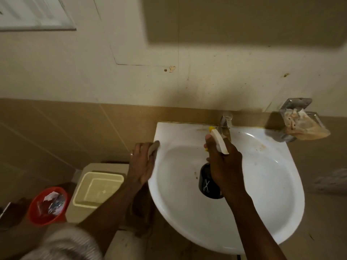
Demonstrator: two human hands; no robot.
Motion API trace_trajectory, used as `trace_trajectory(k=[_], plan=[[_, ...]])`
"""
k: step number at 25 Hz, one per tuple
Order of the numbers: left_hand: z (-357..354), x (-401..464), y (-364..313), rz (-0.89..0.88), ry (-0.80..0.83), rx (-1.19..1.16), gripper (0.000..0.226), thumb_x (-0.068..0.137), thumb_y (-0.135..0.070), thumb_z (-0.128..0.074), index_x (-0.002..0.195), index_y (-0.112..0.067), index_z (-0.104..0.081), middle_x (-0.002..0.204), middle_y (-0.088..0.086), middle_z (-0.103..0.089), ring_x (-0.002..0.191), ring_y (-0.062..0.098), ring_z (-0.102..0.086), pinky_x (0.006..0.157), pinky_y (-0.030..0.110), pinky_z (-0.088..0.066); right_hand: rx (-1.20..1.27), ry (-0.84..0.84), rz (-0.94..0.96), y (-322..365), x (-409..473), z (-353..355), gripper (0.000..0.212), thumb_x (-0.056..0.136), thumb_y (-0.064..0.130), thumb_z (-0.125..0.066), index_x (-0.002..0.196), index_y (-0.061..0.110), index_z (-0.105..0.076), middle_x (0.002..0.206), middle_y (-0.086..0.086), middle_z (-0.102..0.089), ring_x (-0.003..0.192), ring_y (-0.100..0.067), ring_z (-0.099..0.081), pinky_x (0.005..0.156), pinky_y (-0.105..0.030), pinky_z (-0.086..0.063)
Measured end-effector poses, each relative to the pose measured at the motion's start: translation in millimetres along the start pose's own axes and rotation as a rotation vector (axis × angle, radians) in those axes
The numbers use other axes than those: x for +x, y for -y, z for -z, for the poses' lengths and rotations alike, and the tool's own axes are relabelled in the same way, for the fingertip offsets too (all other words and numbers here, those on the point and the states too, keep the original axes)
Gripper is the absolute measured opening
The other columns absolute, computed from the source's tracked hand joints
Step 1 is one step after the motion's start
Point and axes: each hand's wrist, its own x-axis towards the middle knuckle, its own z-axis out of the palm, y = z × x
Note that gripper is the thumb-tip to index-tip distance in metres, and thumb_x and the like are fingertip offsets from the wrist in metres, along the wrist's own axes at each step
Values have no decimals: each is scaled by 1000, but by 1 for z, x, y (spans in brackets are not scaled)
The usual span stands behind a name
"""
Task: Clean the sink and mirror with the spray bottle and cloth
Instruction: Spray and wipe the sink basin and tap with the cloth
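A white oval sink [262, 175] hangs on the wall, with brown stains in its basin. My right hand [225, 166] grips a spray bottle [209, 182] over the basin; the bottle has a dark body and a white and yellow nozzle pointing toward the tap [226, 120]. My left hand [142, 164] presses a grey cloth [154, 147] against the sink's left rim. A dark panel [244, 19] at the top of the wall may be the mirror; I cannot tell for sure.
A metal soap holder [300, 121] with a dirty plastic bag juts from the wall right of the tap. Left of the sink stands a beige toilet cistern [97, 188]. A red bin [47, 205] with litter sits on the floor beside it.
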Motion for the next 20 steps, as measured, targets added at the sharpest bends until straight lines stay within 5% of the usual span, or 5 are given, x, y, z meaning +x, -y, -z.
trace_trajectory(k=[3,9,15,17,20], plan=[[8,-38,-14,-75,23,56,48,95,-35,-35,140,-35,-50,131,-4,-51,122,22,-46,99,47,-39,30,9,-1,3,-8,-2,15,101,40,-59,86,42,-58,90,-23,-74,74,-23,-71,79,-48,-63],[8,-71,-30,-112,68,298,46,82,-28,-61,126,-39,-58,138,7,-44,111,34,-45,79,48,-51,31,-9,-9,-2,-11,2,6,94,49,-55,91,44,-57,90,-18,-75,72,-13,-69,69,-25,-60],[-10,80,0,-56,247,262,39,92,-56,-31,129,-55,-45,140,-2,-40,126,35,-37,96,57,-45,-8,-19,0,-13,-11,8,33,87,60,-52,106,37,-65,90,-21,-74,80,-31,-69,73,-38,-63],[-14,82,10,-78,260,254,45,91,-63,-22,130,-57,-44,141,-7,-44,129,32,-35,100,54,-39,-29,-23,-6,-18,-15,13,43,89,59,-52,105,24,-71,91,-25,-73,89,-27,-65,70,-24,-60],[-5,22,7,-130,213,110,41,93,-50,-34,130,-47,-53,140,-3,-48,134,28,-31,106,53,-35,-36,-38,-30,-17,-23,17,48,91,55,-51,102,12,-70,90,-26,-73,85,-23,-64,60,-8,-51]])
